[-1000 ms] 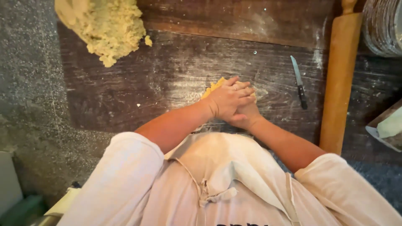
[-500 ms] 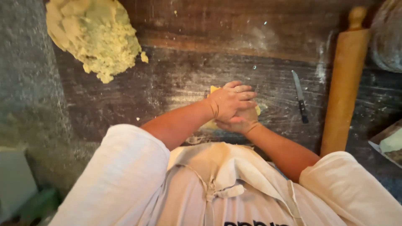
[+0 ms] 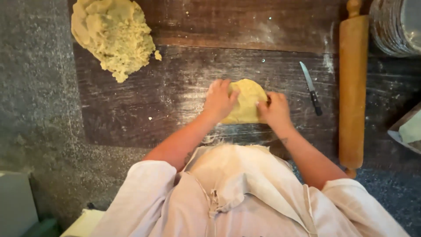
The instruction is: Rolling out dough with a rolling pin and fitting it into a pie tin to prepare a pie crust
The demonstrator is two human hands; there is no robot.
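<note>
A flattened round of yellow dough lies on the floured dark wooden board. My left hand rests on the round's left edge, fingers spread over it. My right hand presses on its right edge. Both hands touch the dough from either side with the middle of the round showing between them.
A large crumbly mass of dough sits at the board's far left. A small knife lies right of the round, a wooden rolling pin beyond it. Stacked round pans are at top right, a pale container at right.
My hands were stacked one over the other on the dough; now they have parted to either side, uncovering a flattened round.
</note>
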